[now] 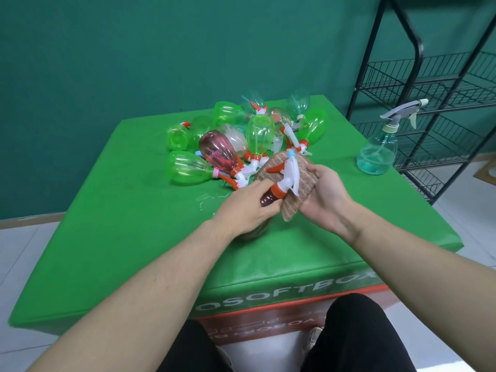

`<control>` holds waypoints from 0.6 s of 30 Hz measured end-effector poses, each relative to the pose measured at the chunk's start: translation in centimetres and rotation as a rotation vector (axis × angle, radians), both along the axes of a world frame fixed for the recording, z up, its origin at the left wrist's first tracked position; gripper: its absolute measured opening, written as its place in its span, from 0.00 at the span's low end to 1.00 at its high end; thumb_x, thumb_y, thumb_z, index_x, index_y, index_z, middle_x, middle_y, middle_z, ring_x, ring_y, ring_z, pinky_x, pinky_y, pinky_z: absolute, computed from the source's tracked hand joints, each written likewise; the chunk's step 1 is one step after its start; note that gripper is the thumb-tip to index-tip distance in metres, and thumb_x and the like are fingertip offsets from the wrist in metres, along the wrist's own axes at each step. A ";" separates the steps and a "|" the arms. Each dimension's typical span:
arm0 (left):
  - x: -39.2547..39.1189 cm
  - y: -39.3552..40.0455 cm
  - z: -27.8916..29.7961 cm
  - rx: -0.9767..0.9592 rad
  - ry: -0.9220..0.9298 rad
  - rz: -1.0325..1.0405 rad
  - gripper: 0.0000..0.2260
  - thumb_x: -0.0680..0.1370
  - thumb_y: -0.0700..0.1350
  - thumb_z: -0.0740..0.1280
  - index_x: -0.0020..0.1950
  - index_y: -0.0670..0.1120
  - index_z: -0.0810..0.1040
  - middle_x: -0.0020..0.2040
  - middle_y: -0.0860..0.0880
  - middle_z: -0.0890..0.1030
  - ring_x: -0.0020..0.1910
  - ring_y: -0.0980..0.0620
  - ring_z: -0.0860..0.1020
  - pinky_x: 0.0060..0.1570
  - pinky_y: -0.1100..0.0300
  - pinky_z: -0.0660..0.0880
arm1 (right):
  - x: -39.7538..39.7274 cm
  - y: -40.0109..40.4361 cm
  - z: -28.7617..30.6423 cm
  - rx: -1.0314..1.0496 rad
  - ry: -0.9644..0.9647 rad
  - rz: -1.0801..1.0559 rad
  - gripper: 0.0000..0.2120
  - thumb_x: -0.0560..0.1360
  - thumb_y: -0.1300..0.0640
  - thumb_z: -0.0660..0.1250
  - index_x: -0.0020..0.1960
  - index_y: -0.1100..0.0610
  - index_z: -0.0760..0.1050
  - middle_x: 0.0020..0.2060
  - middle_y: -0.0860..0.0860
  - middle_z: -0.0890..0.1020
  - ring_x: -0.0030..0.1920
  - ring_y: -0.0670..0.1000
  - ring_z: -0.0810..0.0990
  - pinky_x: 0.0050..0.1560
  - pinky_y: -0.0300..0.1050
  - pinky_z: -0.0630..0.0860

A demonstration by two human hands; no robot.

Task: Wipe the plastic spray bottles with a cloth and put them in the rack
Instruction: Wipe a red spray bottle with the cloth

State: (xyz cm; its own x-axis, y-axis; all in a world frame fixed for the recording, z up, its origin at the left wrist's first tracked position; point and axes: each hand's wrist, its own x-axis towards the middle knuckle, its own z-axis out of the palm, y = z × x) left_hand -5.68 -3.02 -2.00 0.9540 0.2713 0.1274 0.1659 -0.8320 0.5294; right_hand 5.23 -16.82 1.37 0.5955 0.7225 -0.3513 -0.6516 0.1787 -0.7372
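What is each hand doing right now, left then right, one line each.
Left hand: closed, holding the spray bottle by its dark body.
Right hand: closed, holding the brown cloth against the bottle's sprayer head.

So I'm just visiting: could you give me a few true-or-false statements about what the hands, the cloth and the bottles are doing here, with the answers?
1. The left hand grips a dark red spray bottle. True.
2. The right hand holds a blue sponge. False: it holds a brown cloth behind the sprayer head.
3. The teal spray bottle stands upright on the green mat. True.
4. The black wire rack is full of bottles. False: no bottles show on its shelves.
5. The pile of green bottles lies beyond the hands. True.
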 end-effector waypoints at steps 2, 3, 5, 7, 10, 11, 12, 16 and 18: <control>0.2 0.5 0.1 -0.051 0.019 -0.017 0.06 0.81 0.54 0.64 0.54 0.53 0.73 0.44 0.53 0.77 0.42 0.50 0.76 0.47 0.49 0.76 | 0.3 -1.1 0.3 0.024 0.001 -0.009 0.21 0.85 0.54 0.48 0.65 0.60 0.75 0.60 0.61 0.83 0.62 0.58 0.81 0.68 0.60 0.73; 0.2 0.7 0.1 -0.062 0.030 -0.039 0.06 0.81 0.53 0.64 0.55 0.53 0.73 0.45 0.52 0.77 0.43 0.50 0.76 0.49 0.47 0.77 | 0.5 -1.6 0.3 0.035 0.004 -0.010 0.20 0.86 0.54 0.48 0.66 0.59 0.75 0.60 0.60 0.83 0.61 0.58 0.81 0.67 0.61 0.73; 0.4 1.1 0.0 -0.070 0.059 -0.077 0.08 0.82 0.55 0.64 0.59 0.54 0.74 0.48 0.50 0.78 0.46 0.49 0.77 0.52 0.45 0.76 | 0.9 -2.4 0.2 0.053 0.015 -0.031 0.21 0.86 0.54 0.48 0.67 0.58 0.74 0.60 0.59 0.84 0.62 0.57 0.81 0.67 0.62 0.74; 0.5 1.3 0.0 -0.075 0.087 -0.082 0.11 0.82 0.57 0.63 0.62 0.56 0.75 0.51 0.49 0.79 0.48 0.50 0.77 0.55 0.47 0.75 | 1.2 -2.6 -0.1 0.072 0.033 -0.037 0.21 0.85 0.53 0.47 0.68 0.58 0.74 0.61 0.59 0.83 0.64 0.58 0.81 0.67 0.63 0.73; 0.5 1.7 -0.4 -0.109 0.087 -0.071 0.12 0.81 0.61 0.63 0.62 0.60 0.75 0.50 0.52 0.81 0.47 0.52 0.79 0.55 0.48 0.77 | 1.3 -1.4 -0.4 0.069 0.048 -0.029 0.21 0.85 0.53 0.48 0.67 0.60 0.74 0.62 0.61 0.82 0.66 0.60 0.79 0.68 0.63 0.72; 0.5 1.6 -0.5 -0.111 0.082 -0.066 0.13 0.80 0.62 0.63 0.61 0.61 0.75 0.50 0.53 0.81 0.47 0.53 0.79 0.55 0.49 0.77 | 1.4 -0.7 -0.5 0.057 0.050 -0.027 0.21 0.85 0.53 0.49 0.68 0.61 0.74 0.64 0.62 0.81 0.67 0.61 0.78 0.69 0.63 0.72; 0.5 1.6 -0.7 -0.101 0.074 -0.061 0.14 0.78 0.64 0.62 0.61 0.62 0.75 0.50 0.54 0.81 0.48 0.53 0.79 0.55 0.50 0.77 | 1.5 -0.1 -0.5 0.047 0.060 -0.027 0.22 0.84 0.52 0.51 0.69 0.62 0.73 0.66 0.63 0.79 0.68 0.62 0.77 0.70 0.63 0.72; 0.7 1.0 -1.2 0.018 0.080 -0.035 0.18 0.77 0.66 0.61 0.63 0.61 0.73 0.52 0.54 0.79 0.50 0.52 0.77 0.55 0.51 0.76 | 1.5 1.8 -0.7 0.015 0.091 0.007 0.19 0.83 0.53 0.53 0.61 0.64 0.77 0.53 0.57 0.84 0.52 0.56 0.85 0.55 0.50 0.82; 0.8 0.7 -1.2 0.056 0.072 -0.017 0.16 0.79 0.63 0.62 0.64 0.59 0.73 0.52 0.54 0.79 0.50 0.52 0.77 0.54 0.52 0.76 | 1.7 2.3 -0.8 -0.012 0.076 -0.038 0.20 0.83 0.55 0.50 0.62 0.65 0.76 0.55 0.59 0.83 0.54 0.57 0.83 0.57 0.49 0.81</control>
